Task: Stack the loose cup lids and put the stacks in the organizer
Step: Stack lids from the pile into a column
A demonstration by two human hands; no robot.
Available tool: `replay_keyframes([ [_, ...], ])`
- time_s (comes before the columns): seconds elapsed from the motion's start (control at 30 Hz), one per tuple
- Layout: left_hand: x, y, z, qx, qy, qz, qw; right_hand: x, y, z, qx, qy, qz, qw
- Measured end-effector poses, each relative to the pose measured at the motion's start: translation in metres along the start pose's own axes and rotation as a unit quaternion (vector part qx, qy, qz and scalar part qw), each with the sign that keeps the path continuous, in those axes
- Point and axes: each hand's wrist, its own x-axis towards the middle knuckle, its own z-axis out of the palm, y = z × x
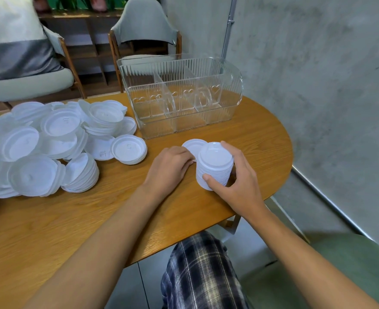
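Right grip (240, 181) clasps the lid stack (214, 168) on the bench (94, 219); left grip (169, 166), hold unclear, should square its edges

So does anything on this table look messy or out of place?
Only the pile of loose lids at the left: jumbled, some tipped on edge. One single lid lies apart behind the stack of lids the right hand grips. Nothing looks damaged.
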Motion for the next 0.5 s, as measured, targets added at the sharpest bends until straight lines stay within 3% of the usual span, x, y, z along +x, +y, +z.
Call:
replay_keyframes([
  [0.27,-0.034,0.002,-0.023,-0.125,0.096,-0.135,0.978,0.002,-0.005,0.008,0.001,0.0,0.0,1.0],
  [0.5,-0.041,0.014,-0.066,-0.329,0.167,-0.257,0.893,0.006,-0.018,0.025,0.025,-0.003,-0.001,1.0],
])
